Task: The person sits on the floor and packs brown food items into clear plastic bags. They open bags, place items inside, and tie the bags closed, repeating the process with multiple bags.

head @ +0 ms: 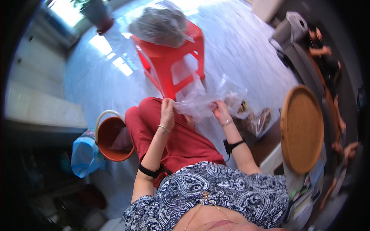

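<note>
A clear plastic bag [196,102] stretches between my two hands above my knees. My left hand [167,111] grips one end of it, near the front edge of a red plastic stool [170,72]. The other end is pinched in the fingers of my right hand [221,111]. On top of the stool rests a full, translucent plastic bag [162,24] with greyish contents that I cannot make out. Beyond my right hand, clear bags with brown, dried-looking pieces [258,119] lie low down.
At left stand an orange-brown bucket [115,156] with a white handle and an open blue plastic bag [83,157]. A round woven tray [302,130] is at right. A potted plant [96,16] stands far left. People are on the grey sofa [306,60] at right.
</note>
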A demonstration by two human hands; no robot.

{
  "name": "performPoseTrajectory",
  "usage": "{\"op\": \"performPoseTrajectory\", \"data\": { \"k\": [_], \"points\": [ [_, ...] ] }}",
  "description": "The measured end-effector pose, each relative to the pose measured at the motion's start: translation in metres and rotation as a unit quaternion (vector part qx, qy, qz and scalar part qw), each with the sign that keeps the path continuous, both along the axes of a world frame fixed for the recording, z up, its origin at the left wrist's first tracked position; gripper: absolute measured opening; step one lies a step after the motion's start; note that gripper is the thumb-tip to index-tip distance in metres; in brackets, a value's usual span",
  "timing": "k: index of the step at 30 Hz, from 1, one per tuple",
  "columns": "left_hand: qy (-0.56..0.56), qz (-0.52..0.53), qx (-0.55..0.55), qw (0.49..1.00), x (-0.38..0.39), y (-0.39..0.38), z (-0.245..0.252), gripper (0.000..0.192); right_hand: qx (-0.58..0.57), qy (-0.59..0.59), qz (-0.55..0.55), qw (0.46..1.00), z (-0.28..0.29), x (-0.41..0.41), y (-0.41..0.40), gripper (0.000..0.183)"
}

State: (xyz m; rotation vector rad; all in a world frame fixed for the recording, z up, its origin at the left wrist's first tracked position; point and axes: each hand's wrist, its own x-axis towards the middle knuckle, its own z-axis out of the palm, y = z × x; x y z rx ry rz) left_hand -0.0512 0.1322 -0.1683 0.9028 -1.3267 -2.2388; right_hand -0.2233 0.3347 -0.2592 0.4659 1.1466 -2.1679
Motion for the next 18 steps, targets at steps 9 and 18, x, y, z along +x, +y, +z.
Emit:
{"op": "performPoseTrajectory", "data": {
  "k": [9,18],
  "points": [
    [-0.149,-0.19,-0.419,0.875,0.012,-0.011,0.001,0.033,0.132,0.082,-0.013,0.988,0.02,0.017,-0.002,0.014],
    [-0.053,0.048,0.108,0.992,-0.024,-0.032,-0.019,0.013,0.429,0.438,0.356,0.705,-0.013,0.021,0.038,0.039]
  ]
}}
